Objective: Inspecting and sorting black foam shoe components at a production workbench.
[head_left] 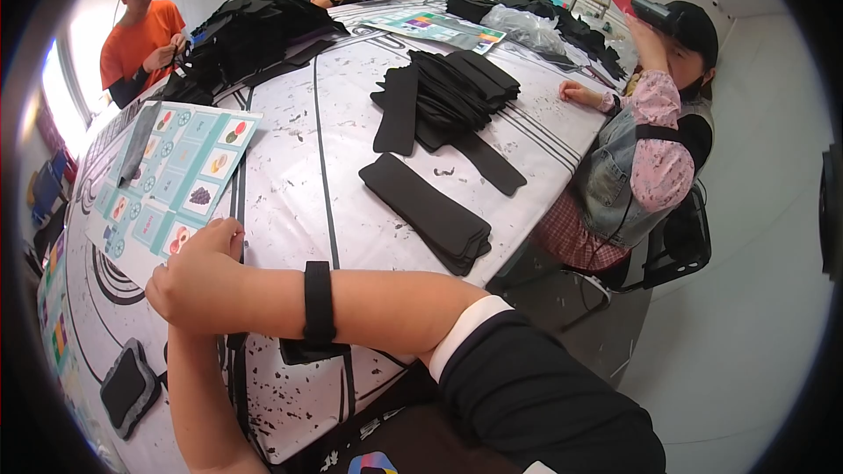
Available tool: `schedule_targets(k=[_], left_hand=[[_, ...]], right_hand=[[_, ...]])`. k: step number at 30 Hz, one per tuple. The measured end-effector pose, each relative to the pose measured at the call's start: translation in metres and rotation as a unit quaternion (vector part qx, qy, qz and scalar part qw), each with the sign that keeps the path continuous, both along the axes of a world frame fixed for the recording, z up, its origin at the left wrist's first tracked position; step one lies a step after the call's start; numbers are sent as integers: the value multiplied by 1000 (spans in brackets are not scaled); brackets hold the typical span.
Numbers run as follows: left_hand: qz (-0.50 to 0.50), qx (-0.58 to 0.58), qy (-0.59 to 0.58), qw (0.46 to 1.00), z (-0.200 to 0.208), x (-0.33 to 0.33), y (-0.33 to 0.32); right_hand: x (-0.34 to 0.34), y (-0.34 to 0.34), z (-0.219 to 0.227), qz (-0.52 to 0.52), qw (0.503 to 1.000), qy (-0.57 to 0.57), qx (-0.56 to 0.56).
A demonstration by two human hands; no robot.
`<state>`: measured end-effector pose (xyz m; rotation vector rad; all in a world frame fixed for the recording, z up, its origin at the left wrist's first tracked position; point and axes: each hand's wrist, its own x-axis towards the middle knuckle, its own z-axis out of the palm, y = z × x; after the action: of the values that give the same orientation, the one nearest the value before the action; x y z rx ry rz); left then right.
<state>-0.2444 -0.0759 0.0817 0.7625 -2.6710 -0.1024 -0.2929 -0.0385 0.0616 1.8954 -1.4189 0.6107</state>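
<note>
My right forearm crosses in front of me to the left, with a black strap (319,303) round the wrist. My right hand (195,276) is bent with its fingers curled, over the end of my upright left forearm (200,395). Where one hand ends and the other starts is hard to see; my left hand is mostly hidden behind the right. Both are at the near edge of a sheet with fruit pictures (198,158). A dark grey strip (140,145) lies across that sheet. Beside my left forearm is a grey and black pad (132,386).
A neat stack of black fabric pieces (426,206) lies right of my hands, with a looser pile (457,88) behind it. A large black heap (255,35) is at the far left, near a person in orange (145,44). Another person (654,140) sits at right.
</note>
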Motion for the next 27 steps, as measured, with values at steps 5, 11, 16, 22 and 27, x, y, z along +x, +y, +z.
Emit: schedule_targets(k=[5,11,16,22,27], left_hand=[[-170,4,52,984,-9,9,-17],[-75,-5,-126,989,5,-19,-7],[-157,-7,-117,981,16,-15,-9],[-244,14,-136,960,6,-55,-8],[-205,24,-166,964,31,-27,1]], right_hand=[[20,-27,-25,-151,978,-108,98],[12,-22,3,-384,876,-211,205],[-11,17,48,-127,953,-176,209],[-60,57,79,281,930,-137,192],[-26,105,125,498,833,-236,58]])
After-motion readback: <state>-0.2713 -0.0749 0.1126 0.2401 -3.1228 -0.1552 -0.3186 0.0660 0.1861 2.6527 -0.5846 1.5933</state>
